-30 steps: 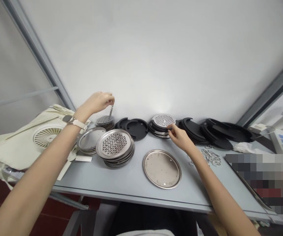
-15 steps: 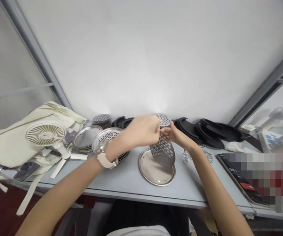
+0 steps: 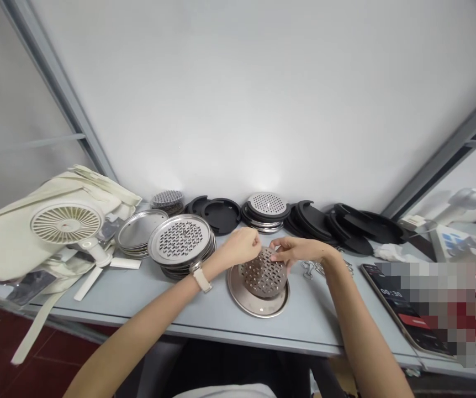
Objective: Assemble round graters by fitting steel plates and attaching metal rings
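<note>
A round metal grater disc [image 3: 263, 276] is tilted over a shallow round metal plate [image 3: 258, 310], its lower part near the plate's inner surface. My right hand [image 3: 294, 251] pinches the disc's upper right edge between thumb and fingers. At the disc's upper left edge is my left hand [image 3: 242, 245], closed into a fist with its knuckles up. Its fingertips are hidden, so I cannot see what they grip. Left of my hands stands a stack of metal plates topped by a grater disc [image 3: 181, 240].
Bare metal plates [image 3: 142, 228] and small grater discs [image 3: 167, 198] are stacked at left. Black rings [image 3: 221, 215], a perforated disc stack [image 3: 268, 203] and more black parts [image 3: 312, 218] line the wall. Metal clips [image 3: 309, 270], a phone [image 3: 403, 309] and a fan [image 3: 67, 223] also lie around.
Both hands have come lower with the grater disc, which now leans flatter over the plate. My left fist has drawn nearer the disc's upper left edge. The view has shifted slightly.
</note>
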### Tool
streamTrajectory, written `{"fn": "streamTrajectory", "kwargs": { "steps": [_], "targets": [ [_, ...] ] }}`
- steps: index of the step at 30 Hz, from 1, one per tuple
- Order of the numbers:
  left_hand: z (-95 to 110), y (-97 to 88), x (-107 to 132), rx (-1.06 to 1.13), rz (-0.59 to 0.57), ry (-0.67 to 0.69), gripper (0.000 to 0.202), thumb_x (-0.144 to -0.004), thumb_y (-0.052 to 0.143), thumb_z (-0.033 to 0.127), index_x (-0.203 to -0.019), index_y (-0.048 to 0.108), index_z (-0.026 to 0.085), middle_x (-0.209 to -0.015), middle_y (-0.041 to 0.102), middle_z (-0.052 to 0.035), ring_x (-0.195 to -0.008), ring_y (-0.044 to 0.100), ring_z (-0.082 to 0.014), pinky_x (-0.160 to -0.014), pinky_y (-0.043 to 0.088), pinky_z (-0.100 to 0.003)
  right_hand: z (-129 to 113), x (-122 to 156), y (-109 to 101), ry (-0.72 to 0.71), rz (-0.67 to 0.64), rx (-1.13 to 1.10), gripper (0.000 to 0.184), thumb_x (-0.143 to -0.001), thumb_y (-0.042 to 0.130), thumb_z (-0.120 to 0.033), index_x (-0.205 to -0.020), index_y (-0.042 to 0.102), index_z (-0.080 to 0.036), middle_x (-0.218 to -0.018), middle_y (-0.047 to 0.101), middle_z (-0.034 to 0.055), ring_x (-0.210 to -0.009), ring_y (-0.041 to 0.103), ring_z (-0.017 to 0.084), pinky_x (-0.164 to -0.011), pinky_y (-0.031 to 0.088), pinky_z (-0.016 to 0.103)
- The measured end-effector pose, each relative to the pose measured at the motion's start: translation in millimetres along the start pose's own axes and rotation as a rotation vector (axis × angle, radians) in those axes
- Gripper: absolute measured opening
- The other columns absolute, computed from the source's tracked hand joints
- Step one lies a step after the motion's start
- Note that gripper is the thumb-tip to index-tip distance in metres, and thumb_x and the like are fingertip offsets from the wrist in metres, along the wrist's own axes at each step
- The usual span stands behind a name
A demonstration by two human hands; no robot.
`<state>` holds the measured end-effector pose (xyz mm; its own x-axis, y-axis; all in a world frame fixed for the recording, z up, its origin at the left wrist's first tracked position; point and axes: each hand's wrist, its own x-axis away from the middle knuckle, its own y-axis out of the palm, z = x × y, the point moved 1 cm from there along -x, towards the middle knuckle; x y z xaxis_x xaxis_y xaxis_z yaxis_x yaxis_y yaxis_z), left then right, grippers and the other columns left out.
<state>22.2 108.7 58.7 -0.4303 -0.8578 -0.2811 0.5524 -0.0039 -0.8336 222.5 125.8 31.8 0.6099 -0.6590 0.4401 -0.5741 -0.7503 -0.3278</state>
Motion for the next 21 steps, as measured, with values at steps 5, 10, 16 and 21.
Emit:
{"fn": "streamTrajectory", "kwargs": {
  "steps": [5,10,16,21],
  "targets": [
    [-14.9,-6.0,42.1,-0.063,-0.016,-0.023,0.014,-0.084,0.044,0.014,-0.08,0.058,0.016,-0.079,0.061,-0.0049,-0.074,0.058,-0.0173,-0.071,0.043,-0.029,0.2,1.9,4.4,0.16,-0.078,-0.022,0.051,-0.064,0.071,-0.058,-0.085,0.051,-0.016,-0.064,0.066,0.0014,-0.061,0.068,0.018,-0.063,0.054,0.029],
    [-9.3,-4.1,78.6,0.062,0.081,-0.117,0.014,-0.088,0.04,0.016,-0.09,0.053,0.018,-0.09,0.056,-0.0038,-0.079,0.056,-0.0163,-0.075,0.045,-0.03,-1.8,2.1,8.5,0.217,-0.128,-0.002,0.052,-0.06,0.071,-0.062,-0.074,0.051,-0.016,-0.058,0.068,0.0047,-0.057,0.068,0.019,-0.061,0.055,0.03],
    [-4.0,16.6,103.1,0.152,0.189,-0.228,0.01,-0.088,0.041,0.018,-0.09,0.05,0.021,-0.089,0.052,-0.0027,-0.08,0.056,-0.0169,-0.074,0.045,-0.031,-3.2,2.9,6.7,0.225,-0.092,0.108,0.052,-0.061,0.069,-0.065,-0.067,0.054,-0.015,-0.058,0.065,0.0033,-0.052,0.063,0.014,-0.054,0.051,0.024],
    [-18.9,42.9,120.6,0.147,0.309,-0.41,0.018,-0.086,0.047,0.025,-0.103,0.047,0.019,-0.079,0.05,-0.0006,-0.067,0.054,-0.0171,-0.066,0.045,-0.031,0.8,0.2,4.5,0.212,-0.092,0.221,0.056,-0.062,0.064,-0.069,-0.064,0.057,-0.014,-0.048,0.056,-0.0018,-0.044,0.052,0.009,-0.046,0.043,0.021]
  ]
}}
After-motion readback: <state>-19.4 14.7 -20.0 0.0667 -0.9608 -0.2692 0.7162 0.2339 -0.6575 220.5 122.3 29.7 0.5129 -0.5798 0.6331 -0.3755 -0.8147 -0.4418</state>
